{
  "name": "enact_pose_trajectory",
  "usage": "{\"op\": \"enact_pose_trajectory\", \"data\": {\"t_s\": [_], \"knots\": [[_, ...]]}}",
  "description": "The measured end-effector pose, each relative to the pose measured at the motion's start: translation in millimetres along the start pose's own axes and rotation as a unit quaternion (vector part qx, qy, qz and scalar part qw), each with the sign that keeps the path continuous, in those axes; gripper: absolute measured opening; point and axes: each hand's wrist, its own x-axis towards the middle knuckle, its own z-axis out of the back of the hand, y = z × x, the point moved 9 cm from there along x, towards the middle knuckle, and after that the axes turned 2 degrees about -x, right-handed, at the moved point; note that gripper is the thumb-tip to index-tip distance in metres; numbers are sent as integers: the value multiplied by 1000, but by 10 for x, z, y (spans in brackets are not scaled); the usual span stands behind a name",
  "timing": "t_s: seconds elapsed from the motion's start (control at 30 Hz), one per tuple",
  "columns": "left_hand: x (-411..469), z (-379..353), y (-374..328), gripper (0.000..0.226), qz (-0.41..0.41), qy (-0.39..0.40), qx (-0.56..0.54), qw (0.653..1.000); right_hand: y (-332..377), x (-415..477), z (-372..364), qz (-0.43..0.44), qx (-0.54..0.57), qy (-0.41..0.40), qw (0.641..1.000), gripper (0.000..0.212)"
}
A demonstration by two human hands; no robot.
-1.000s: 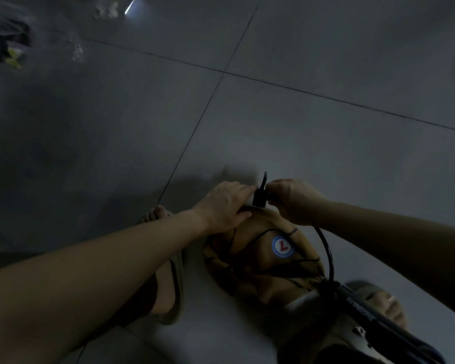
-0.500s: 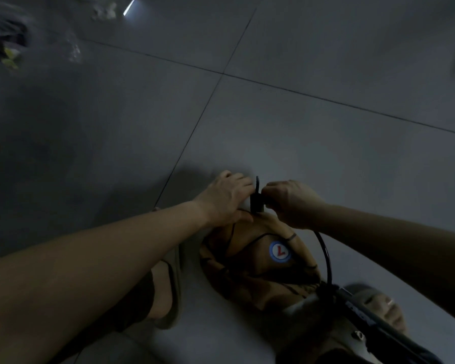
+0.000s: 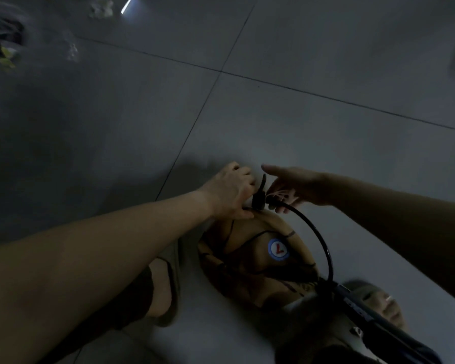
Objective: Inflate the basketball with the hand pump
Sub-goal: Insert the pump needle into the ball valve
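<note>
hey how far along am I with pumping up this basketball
Done: the hose head sits at the top of the basketball. In hand: your left hand steadies it there, while your right hand is open beside the hose. Left: all the pumping; the ball looks limp and creased, and no hand is on the hand pump.

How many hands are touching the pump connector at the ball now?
1. The left hand presses against the black connector on the deflated basketball. The right hand is open beside it; contact there cannot be confirmed.

Left hand [image 3: 231, 191] steadies pump nozzle [image 3: 259, 197] on limp basketball [image 3: 252, 256]; right hand [image 3: 297, 187] open
</note>
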Motion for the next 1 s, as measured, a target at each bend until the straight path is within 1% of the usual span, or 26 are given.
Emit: {"op": "enact_pose_trajectory", "data": {"t_s": [0.07,0.17,0.23,0.43,0.6,0.67,0.77,0.9,1.0], "knots": [[8,-8,-4,55,-1,9,7,1000,-23,33,-65,-35,30,5,999,74],[8,-13,-23,55,0,12,17,1000,-36,80,-143,-62,19,15,998,82],[6,-18,-40,54,-1,11,14,1000,-73,80,-149,-73,30,34,996,86],[12,-33,-34,55,-4,12,10,1000,-186,53,-113,-103,113,63,986,82],[-3,-54,-26,54,4,15,-9,1000,-135,81,-166,-112,76,85,987,88],[-4,-57,-26,54,4,12,-16,1000,-150,104,-175,-117,75,84,987,87],[-14,-53,-26,51,2,3,-35,999,-178,125,-183,-119,101,85,984,82],[-11,-70,-18,51,6,4,-47,999,-173,93,-201,-119,156,98,976,71],[-3,-80,7,52,10,1,-59,998,-191,114,-176,-116,177,94,973,63]]}}
